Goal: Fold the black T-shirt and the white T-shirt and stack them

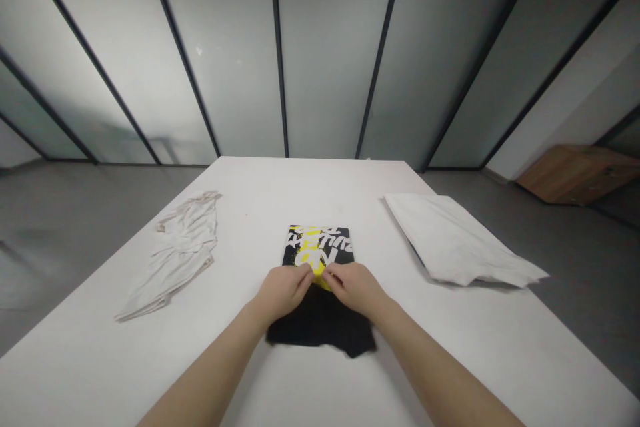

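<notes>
A black T-shirt with upside-down white lettering and yellow splashes lies partly folded at the middle of the table. Its printed part forms a narrow rectangle on the far side, while the plain black part spreads nearer to me with an uneven hem. My left hand pinches the shirt at the near edge of the print. Close beside it, my right hand pinches the same edge, the fingertips of both hands almost meeting. The fingers hide part of the fold between them.
The white table runs away from me towards frosted glass panels. On its left lies a crumpled white garment. A flat white folded cloth overhangs the right edge. Beyond, on the floor, stands a wooden cabinet.
</notes>
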{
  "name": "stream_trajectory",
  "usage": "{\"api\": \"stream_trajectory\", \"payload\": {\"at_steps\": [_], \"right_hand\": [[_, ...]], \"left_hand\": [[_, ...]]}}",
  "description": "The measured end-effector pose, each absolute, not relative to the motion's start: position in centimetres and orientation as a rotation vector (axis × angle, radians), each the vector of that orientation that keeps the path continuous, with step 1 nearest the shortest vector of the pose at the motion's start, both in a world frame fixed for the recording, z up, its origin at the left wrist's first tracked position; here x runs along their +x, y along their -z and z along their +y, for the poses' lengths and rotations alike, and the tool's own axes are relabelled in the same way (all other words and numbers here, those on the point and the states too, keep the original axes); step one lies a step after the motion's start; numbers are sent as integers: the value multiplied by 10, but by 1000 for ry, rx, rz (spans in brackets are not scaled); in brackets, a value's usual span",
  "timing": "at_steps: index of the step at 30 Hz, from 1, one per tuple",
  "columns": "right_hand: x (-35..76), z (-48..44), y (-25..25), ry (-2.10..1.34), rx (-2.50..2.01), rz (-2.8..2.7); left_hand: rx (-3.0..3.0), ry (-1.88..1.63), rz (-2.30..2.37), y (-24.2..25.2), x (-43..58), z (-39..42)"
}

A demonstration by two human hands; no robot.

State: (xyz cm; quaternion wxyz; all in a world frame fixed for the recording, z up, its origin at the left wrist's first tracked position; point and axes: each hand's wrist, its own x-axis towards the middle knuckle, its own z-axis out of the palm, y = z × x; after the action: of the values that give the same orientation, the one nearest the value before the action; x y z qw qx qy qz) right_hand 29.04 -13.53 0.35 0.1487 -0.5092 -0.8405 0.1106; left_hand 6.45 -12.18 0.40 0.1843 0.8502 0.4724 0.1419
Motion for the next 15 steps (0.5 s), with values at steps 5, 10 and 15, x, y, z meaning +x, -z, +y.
{"api": "stream_trajectory", "payload": {"at_steps": [5,10,15], "right_hand": [[271,-137,15,-203,-1368,-2358],[267,-138,29,-199,-1556,-2284],[274,-133,31,-183,-1618,-2233]], "left_hand": [[2534,-551,1340,24,77,-122],[2488,-471,1515,46,73,-120],[2490,-568,1417,54,66,-114]]}}
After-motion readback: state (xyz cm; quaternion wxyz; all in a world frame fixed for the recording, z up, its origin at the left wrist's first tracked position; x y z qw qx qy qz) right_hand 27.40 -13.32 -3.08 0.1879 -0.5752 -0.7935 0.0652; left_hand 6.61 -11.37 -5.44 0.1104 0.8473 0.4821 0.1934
